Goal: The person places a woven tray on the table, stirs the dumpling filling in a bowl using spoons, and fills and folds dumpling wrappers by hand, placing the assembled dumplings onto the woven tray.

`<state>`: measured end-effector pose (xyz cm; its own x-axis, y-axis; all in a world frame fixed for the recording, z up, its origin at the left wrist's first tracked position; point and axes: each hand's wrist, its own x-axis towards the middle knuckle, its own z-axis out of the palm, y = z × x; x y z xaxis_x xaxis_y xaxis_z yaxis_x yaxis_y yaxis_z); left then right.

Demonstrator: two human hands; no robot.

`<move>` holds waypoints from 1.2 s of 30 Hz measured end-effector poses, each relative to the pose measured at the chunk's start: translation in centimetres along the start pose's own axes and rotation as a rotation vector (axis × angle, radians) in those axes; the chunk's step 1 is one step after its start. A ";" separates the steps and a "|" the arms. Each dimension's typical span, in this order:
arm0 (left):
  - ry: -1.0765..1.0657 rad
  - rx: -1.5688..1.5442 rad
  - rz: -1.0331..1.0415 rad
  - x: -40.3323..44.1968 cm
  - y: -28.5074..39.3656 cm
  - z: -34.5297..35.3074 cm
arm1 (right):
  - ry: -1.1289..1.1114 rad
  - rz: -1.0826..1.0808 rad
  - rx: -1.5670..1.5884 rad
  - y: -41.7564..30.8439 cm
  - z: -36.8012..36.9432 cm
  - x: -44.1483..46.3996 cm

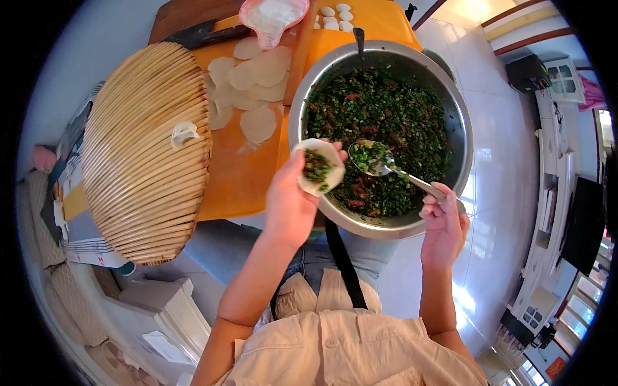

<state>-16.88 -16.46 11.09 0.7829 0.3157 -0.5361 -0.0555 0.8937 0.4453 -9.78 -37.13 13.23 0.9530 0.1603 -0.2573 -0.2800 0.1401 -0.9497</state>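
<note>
A round dough wrapper [335, 175] with green and brown filling on it lies in my left hand [290, 196], whose fingers curve round its edge. My right hand [444, 222] grips the handle of a metal spoon [412, 178]. The spoon's bowl carries some green filling and is over the large steel bowl [465, 138], close to the wrapper. Chopped green and reddish-brown filling [386, 96] fills much of the steel bowl. A single folded dumpling [185, 134] rests on the round slatted tray [141, 186] at the left.
Several flat wrappers [259, 124] lie on the orange board [235, 186]. Behind them are a pink dish of white flour [273, 16] and a dark-handled tool [206, 35]. Small dough pieces [331, 24] sit beyond the steel bowl, where another handle [359, 40] leans on the rim.
</note>
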 end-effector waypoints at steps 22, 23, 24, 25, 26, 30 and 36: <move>-0.175 0.074 0.016 -0.6 -0.6 3.2 | -0.274 -0.770 -0.574 0.2 0.8 -3.2; -0.175 0.115 0.038 -0.6 -0.8 3.1 | -0.273 -0.775 -0.557 0.2 1.0 -3.2; -0.175 0.155 0.061 -0.6 -1.1 2.9 | -0.273 -0.769 -0.544 0.1 1.0 -3.3; -0.176 0.195 0.083 -0.5 -1.2 2.8 | -0.273 -0.764 -0.532 0.0 1.1 -3.4; -0.149 0.184 0.063 -0.5 -1.3 2.7 | -0.274 -0.759 -0.521 0.0 1.1 -3.5; -0.077 0.133 0.020 -0.7 -1.1 2.9 | -0.188 -0.670 -0.442 0.0 1.0 -3.6; -0.157 0.006 -0.002 -0.5 -0.7 2.8 | -0.206 -0.699 -0.479 -0.2 1.1 -3.6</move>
<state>-15.50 -18.15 13.00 0.8701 0.2601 -0.4187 -0.0504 0.8920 0.4492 -13.26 -36.65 14.52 0.8349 0.3713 0.4063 0.4847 -0.1462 -0.8624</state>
